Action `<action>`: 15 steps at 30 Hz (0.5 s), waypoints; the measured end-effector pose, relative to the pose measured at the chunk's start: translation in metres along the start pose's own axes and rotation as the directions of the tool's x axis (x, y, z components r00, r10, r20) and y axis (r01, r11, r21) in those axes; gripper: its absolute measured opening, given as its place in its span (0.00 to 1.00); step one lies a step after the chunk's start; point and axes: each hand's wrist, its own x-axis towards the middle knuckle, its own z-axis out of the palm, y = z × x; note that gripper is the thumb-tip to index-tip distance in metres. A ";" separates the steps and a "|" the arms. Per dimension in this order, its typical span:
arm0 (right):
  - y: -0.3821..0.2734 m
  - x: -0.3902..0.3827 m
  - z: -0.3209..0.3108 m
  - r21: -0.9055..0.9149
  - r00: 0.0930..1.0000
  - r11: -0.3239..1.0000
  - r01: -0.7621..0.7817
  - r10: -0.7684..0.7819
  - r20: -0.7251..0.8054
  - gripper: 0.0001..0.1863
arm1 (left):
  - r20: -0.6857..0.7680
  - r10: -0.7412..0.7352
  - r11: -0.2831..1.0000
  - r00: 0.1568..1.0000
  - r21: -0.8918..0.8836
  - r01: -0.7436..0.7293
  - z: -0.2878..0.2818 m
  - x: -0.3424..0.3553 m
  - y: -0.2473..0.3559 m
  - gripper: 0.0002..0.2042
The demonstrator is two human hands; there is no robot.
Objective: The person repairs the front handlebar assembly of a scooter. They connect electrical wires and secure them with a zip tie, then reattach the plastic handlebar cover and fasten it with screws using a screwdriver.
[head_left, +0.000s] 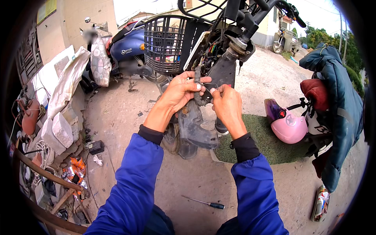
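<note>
1. Your left hand (180, 91) is pinching the ribbed dark harness (197, 74) between thumb and fingers, in front of the scooter's stem (223, 71); the harness is hanging from the exposed wires (213, 50) and curving under your fingers.
2. Your right hand (229, 103) is closing thumb and forefinger on a thin dark strip (210, 85) just beside the harness; whether the strip is sticking to it, you cannot tell from here.
3. A hard pull on the harness could be straining the wires above, perhaps working a connector loose.
4. If your left grip is slackening, the harness could be twisting or springing away, and the strip could be creasing or slipping.
5. The black guard (197, 131) is hanging below your hands and could be snagging the harness's lower bend.
6. The screwdriver (216, 205) is lying on the ground (184, 176) in front of your legs, where a step could be rolling it underfoot.
7. The pink helmet (290, 129) is sitting at the green mat's (250, 145) upper right corner, beside a teal cover (346, 98).
8. Blocks (60, 131) and litter are crowding the ground's left edge; a blue scooter (125, 49) is standing beyond, near a wall.
</note>
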 end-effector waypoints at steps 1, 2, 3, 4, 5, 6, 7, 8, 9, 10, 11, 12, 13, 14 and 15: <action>-0.001 0.002 0.000 -0.034 1.000 0.999 -0.007 0.007 -0.005 0.16 | 0.004 -0.004 0.999 1.000 0.032 0.004 0.000 0.001 -0.001 0.24; -0.001 0.001 0.001 -0.041 1.000 0.999 -0.003 0.002 -0.024 0.17 | 0.007 -0.009 0.998 1.000 0.063 0.008 0.001 0.002 -0.002 0.23; -0.002 0.001 0.004 -0.043 0.999 0.999 0.003 -0.005 -0.042 0.17 | 0.007 -0.012 0.995 1.000 0.100 0.012 0.001 0.001 -0.001 0.23; -0.003 0.001 0.006 -0.045 0.998 0.999 0.009 -0.011 -0.059 0.17 | 0.010 -0.006 0.992 1.000 0.123 0.004 0.000 0.000 0.001 0.22; -0.003 0.002 0.007 -0.008 0.998 1.000 0.006 -0.006 -0.064 0.18 | 0.014 0.001 0.989 1.000 0.145 -0.003 -0.001 -0.001 0.004 0.22; -0.003 0.003 0.007 0.022 0.998 1.000 -0.002 0.003 -0.070 0.18 | 0.019 0.004 0.987 1.000 0.162 -0.007 0.000 -0.002 0.005 0.22; -0.003 0.003 0.006 0.053 0.997 0.999 -0.009 0.013 -0.075 0.18 | 0.025 0.002 0.984 1.000 0.181 -0.006 0.000 -0.003 0.006 0.22; -0.002 0.003 0.005 0.081 0.998 0.996 -0.029 0.033 -0.049 0.18 | 0.032 0.000 0.980 0.999 0.200 -0.006 0.001 -0.003 0.007 0.21; -0.006 0.002 0.003 0.112 0.999 0.993 -0.048 0.050 -0.021 0.18 | 0.036 -0.001 0.975 0.999 0.222 -0.007 0.001 -0.005 0.009 0.21; -0.008 0.002 0.002 0.142 0.998 0.988 -0.068 0.067 0.007 0.18 | 0.044 0.007 0.965 0.999 0.262 -0.018 0.000 -0.006 0.012 0.21; -0.007 0.001 0.004 0.229 0.994 0.968 -0.104 0.093 0.059 0.17 | 0.052 0.014 0.953 0.999 0.301 -0.029 -0.001 -0.007 0.014 0.21; -0.007 -0.001 0.005 0.311 0.987 0.940 -0.143 0.113 0.112 0.16 | 0.063 0.023 0.940 0.998 0.338 -0.043 -0.002 -0.006 0.016 0.20; -0.007 -0.002 0.006 0.387 0.978 0.903 -0.184 0.128 0.165 0.16 | 0.086 0.046 0.921 0.995 0.382 -0.076 -0.003 -0.005 0.016 0.20; -0.008 -0.002 0.007 0.409 0.975 0.895 -0.177 0.102 0.199 0.16 | 0.110 0.068 0.899 0.992 0.424 -0.109 -0.003 -0.003 0.016 0.20; -0.010 -0.003 0.007 0.430 0.969 0.886 -0.173 0.076 0.234 0.16 | 0.133 0.088 0.875 0.987 0.463 -0.140 -0.002 -0.003 0.015 0.20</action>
